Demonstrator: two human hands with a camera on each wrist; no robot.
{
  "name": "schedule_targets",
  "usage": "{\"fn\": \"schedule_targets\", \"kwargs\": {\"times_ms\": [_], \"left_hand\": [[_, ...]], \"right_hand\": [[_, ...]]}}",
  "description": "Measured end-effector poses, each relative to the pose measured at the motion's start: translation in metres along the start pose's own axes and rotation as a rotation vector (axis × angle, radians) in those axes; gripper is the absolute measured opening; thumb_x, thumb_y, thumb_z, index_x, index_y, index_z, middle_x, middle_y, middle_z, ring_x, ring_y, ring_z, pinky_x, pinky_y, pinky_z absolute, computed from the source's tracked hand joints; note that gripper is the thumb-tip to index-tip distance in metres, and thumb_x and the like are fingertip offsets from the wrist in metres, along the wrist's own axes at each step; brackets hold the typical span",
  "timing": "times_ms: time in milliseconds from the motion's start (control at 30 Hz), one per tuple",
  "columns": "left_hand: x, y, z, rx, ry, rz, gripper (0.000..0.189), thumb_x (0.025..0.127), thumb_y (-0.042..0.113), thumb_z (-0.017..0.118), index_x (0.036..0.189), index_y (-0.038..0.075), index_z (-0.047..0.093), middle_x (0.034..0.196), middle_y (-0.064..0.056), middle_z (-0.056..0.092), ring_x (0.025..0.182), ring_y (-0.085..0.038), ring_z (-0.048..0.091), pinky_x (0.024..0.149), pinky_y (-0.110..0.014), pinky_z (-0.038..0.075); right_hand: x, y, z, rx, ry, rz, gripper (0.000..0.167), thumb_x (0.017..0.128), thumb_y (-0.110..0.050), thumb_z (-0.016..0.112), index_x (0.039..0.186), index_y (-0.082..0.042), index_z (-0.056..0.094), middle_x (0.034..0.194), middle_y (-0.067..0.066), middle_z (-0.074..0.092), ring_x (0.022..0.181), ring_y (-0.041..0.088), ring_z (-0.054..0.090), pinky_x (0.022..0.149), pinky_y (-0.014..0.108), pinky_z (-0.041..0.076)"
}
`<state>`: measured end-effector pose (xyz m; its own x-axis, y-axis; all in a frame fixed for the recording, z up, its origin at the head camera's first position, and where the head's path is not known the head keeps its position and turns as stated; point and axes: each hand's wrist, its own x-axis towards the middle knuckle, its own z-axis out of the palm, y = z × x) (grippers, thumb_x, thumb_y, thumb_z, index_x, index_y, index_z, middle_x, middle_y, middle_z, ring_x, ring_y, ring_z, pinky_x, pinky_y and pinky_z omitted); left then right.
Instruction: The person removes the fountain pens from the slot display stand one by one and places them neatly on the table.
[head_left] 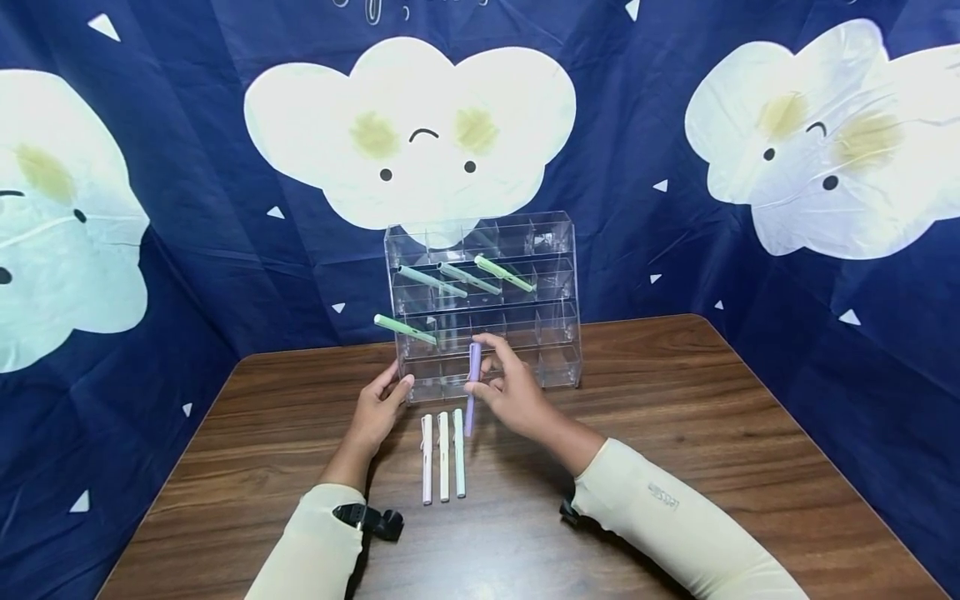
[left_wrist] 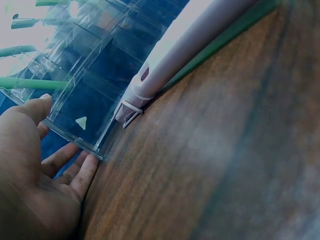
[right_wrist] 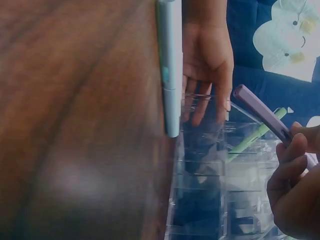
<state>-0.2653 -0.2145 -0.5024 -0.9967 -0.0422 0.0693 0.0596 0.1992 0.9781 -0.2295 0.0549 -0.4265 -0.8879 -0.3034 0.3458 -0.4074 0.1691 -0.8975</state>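
Note:
A clear plastic display rack (head_left: 525, 312) with tiers of small compartments stands at the back of the table. My right hand (head_left: 513, 392) pinches a purple pen (head_left: 475, 367) between thumb and fingers, held nearly upright before the rack's lowest tiers. At the rack's lower left corner, my left hand (head_left: 381, 408) holds the side, thumb in front and fingers along the outside. Across an upper tier lean two blue-green pens (head_left: 431, 281) and a yellow-green pen (head_left: 504, 273). A green pen (head_left: 405, 329) leans in a lower tier at the left, its end jutting past the side.
On the wooden table (head_left: 637, 400), a pink pen (head_left: 427, 458), a cream pen (head_left: 444, 457) and a pale blue pen (head_left: 459, 454) lie side by side between the forearms. A dark blue cloth (head_left: 622, 167) with cloud faces hangs behind the rack and along both sides.

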Motion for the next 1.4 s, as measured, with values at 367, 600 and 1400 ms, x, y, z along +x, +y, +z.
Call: {"fn": "schedule_targets", "kwargs": {"times_ms": [367, 600, 1400], "left_hand": [[-0.001, 0.003, 0.0, 0.024, -0.015, 0.008, 0.062, 0.112, 0.029, 0.066, 0.169, 0.017, 0.043, 0.166, -0.022, 0.052, 0.144, -0.03, 0.057, 0.093, -0.01, 0.053], [-0.001, 0.004, -0.001, 0.02, -0.021, 0.0, 0.062, 0.113, 0.029, 0.064, 0.169, 0.019, 0.042, 0.167, -0.021, 0.051, 0.145, -0.031, 0.056, 0.093, -0.009, 0.052], [-0.001, 0.004, 0.0, 0.031, -0.01, -0.026, 0.063, 0.112, 0.03, 0.065, 0.169, 0.019, 0.042, 0.167, -0.021, 0.052, 0.143, -0.029, 0.056, 0.094, -0.011, 0.053]], "right_hand": [[-0.013, 0.016, -0.003, 0.088, -0.089, 0.195, 0.077, 0.09, 0.009, 0.081, 0.155, -0.017, 0.048, 0.098, 0.008, 0.063, 0.052, 0.01, 0.048, 0.043, 0.023, 0.044], [-0.018, 0.021, -0.004, 0.097, -0.156, 0.24, 0.073, 0.09, 0.011, 0.079, 0.151, -0.014, 0.048, 0.096, 0.007, 0.062, 0.053, 0.013, 0.048, 0.044, 0.022, 0.042], [-0.024, 0.037, 0.009, 0.073, -0.222, 0.264, 0.073, 0.087, 0.011, 0.082, 0.151, 0.003, 0.047, 0.109, 0.015, 0.06, 0.055, 0.006, 0.044, 0.048, 0.02, 0.044]]}}
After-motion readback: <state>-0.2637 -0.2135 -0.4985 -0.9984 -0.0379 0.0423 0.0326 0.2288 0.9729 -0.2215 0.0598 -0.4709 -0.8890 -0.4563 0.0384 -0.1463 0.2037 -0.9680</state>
